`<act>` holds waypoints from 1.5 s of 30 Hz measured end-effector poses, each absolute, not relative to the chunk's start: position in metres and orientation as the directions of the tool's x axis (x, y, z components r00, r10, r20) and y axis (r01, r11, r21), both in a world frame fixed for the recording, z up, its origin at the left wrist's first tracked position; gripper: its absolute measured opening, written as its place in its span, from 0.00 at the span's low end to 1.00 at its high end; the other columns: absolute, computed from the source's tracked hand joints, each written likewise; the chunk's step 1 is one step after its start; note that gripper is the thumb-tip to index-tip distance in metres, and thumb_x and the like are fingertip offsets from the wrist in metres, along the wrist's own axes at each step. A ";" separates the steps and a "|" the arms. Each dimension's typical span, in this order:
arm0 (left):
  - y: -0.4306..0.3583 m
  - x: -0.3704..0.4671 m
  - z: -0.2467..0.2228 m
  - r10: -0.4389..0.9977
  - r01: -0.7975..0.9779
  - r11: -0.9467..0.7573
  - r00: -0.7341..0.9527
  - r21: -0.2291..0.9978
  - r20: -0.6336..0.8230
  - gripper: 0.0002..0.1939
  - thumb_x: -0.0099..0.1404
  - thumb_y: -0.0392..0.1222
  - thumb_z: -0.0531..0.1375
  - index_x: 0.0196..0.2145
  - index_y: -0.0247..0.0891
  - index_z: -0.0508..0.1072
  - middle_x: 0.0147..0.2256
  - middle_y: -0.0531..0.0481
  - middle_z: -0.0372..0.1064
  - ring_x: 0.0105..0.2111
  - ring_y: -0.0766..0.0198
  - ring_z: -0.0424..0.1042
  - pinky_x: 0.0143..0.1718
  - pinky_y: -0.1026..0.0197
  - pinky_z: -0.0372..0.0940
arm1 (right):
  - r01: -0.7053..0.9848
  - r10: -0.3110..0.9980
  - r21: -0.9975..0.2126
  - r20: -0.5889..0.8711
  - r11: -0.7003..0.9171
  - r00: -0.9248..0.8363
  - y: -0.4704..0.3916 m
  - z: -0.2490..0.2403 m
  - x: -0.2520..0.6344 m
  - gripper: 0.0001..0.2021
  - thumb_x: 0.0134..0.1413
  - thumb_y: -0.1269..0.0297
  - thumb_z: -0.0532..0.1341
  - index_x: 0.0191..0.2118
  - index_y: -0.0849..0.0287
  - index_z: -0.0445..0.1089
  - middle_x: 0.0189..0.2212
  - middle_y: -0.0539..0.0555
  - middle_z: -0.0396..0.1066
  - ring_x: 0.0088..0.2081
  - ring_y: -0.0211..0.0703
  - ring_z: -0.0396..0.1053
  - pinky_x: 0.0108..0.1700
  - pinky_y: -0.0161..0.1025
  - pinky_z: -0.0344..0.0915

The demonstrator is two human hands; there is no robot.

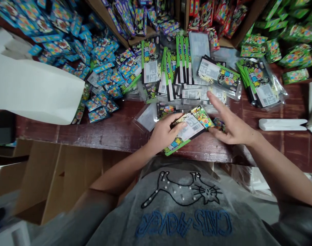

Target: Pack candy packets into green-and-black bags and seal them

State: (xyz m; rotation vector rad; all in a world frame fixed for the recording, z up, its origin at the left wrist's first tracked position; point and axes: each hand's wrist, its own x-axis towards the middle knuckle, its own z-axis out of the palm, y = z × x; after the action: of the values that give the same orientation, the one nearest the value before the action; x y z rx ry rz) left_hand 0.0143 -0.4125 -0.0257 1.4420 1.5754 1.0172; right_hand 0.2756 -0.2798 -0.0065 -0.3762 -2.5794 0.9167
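My left hand (164,134) is closed on a flat black-and-green printed pouch (180,140) with a white label panel, tilted over the front of the table. A small green-and-yellow box (203,118) shows at the pouch's right end; whether it lies inside is unclear. To the right, my right hand (230,124) is open, fingers stretched and thumb apart, its thumb close to that end. Between its thumb and fingers, partly hidden, lies a small colourful packet (218,124) on the table. Beyond my hands are several similar pouches (218,75), overlapping in clear plastic.
Heaped blue boxes (99,51) lie at the left, beside a white carton flap (38,85). Cardboard bins at the back hold purple boxes (140,20) and red boxes (207,15). Green boxes (296,34) pile up at the right, above a folded white strip (282,124).
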 end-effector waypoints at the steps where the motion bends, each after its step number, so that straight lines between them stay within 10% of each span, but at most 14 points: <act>1: -0.411 0.022 -0.026 0.995 0.287 0.076 -0.089 0.955 -0.052 0.16 0.75 0.49 0.63 0.54 0.38 0.76 0.51 0.43 0.81 0.49 0.55 0.80 0.54 0.51 0.75 | 0.163 0.442 -0.673 0.268 0.722 -0.856 -0.282 -0.004 0.276 0.42 0.72 0.58 0.62 0.83 0.51 0.43 0.81 0.58 0.48 0.80 0.61 0.52 0.78 0.67 0.57; 6: -0.415 0.056 -0.034 0.984 -0.054 0.157 -0.078 0.986 -0.161 0.15 0.74 0.50 0.65 0.52 0.39 0.71 0.49 0.43 0.79 0.48 0.57 0.79 0.51 0.52 0.76 | 0.270 0.669 -0.802 0.205 0.533 -0.714 -0.303 -0.009 0.274 0.22 0.74 0.56 0.63 0.69 0.46 0.73 0.72 0.57 0.68 0.71 0.56 0.70 0.72 0.64 0.68; 10: -0.428 0.060 -0.043 0.989 0.014 0.108 -0.107 0.994 -0.106 0.26 0.74 0.50 0.64 0.64 0.44 0.60 0.50 0.43 0.75 0.47 0.57 0.79 0.47 0.53 0.77 | 0.320 0.743 -0.822 0.176 0.472 -0.646 -0.327 -0.024 0.277 0.22 0.73 0.56 0.63 0.68 0.44 0.74 0.80 0.55 0.51 0.77 0.60 0.60 0.73 0.68 0.65; 15: -0.431 0.047 -0.050 0.998 0.128 0.061 -0.036 0.990 -0.057 0.30 0.77 0.50 0.59 0.70 0.48 0.54 0.51 0.42 0.73 0.45 0.56 0.79 0.45 0.51 0.78 | 0.293 0.884 -0.916 0.120 0.274 -0.451 -0.357 -0.042 0.275 0.23 0.71 0.55 0.66 0.68 0.44 0.70 0.59 0.55 0.78 0.56 0.50 0.79 0.57 0.56 0.80; 19: -0.428 0.041 -0.054 0.997 0.056 0.075 0.000 0.996 -0.075 0.32 0.73 0.48 0.64 0.68 0.48 0.55 0.52 0.44 0.72 0.43 0.59 0.78 0.43 0.55 0.77 | 0.289 0.886 -0.939 0.032 0.186 -0.463 -0.365 -0.043 0.271 0.16 0.70 0.51 0.66 0.58 0.49 0.75 0.45 0.52 0.80 0.39 0.45 0.78 0.42 0.46 0.80; 28: -0.426 0.038 -0.050 0.997 0.009 0.077 -0.006 0.997 -0.077 0.30 0.71 0.50 0.66 0.65 0.45 0.62 0.56 0.42 0.72 0.40 0.61 0.76 0.39 0.57 0.75 | 0.212 0.965 -0.961 0.127 0.177 -0.230 -0.382 -0.046 0.255 0.26 0.65 0.59 0.70 0.65 0.41 0.65 0.53 0.56 0.79 0.54 0.56 0.80 0.48 0.54 0.81; 36: -0.420 0.023 -0.039 0.999 -0.039 0.036 0.023 0.999 -0.035 0.08 0.75 0.46 0.64 0.48 0.42 0.74 0.51 0.44 0.79 0.50 0.57 0.80 0.48 0.55 0.75 | 0.285 0.957 -0.921 0.215 0.264 -0.193 -0.407 -0.061 0.235 0.26 0.71 0.54 0.62 0.70 0.42 0.59 0.45 0.55 0.77 0.42 0.49 0.79 0.42 0.47 0.80; 45: -0.418 0.020 -0.043 0.997 -0.048 0.075 0.009 0.996 -0.074 0.06 0.74 0.45 0.63 0.44 0.42 0.73 0.54 0.43 0.82 0.57 0.54 0.80 0.57 0.47 0.75 | 0.316 0.909 -0.887 0.219 0.338 -0.356 -0.393 -0.044 0.254 0.16 0.71 0.57 0.65 0.61 0.43 0.77 0.54 0.55 0.81 0.56 0.52 0.79 0.60 0.59 0.78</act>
State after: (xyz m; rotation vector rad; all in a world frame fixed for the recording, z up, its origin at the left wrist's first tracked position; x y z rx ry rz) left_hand 0.0201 -0.4182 -0.0427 1.1227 1.2026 1.1713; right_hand 0.2542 -0.3935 -0.0443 -1.0793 -1.8515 0.9985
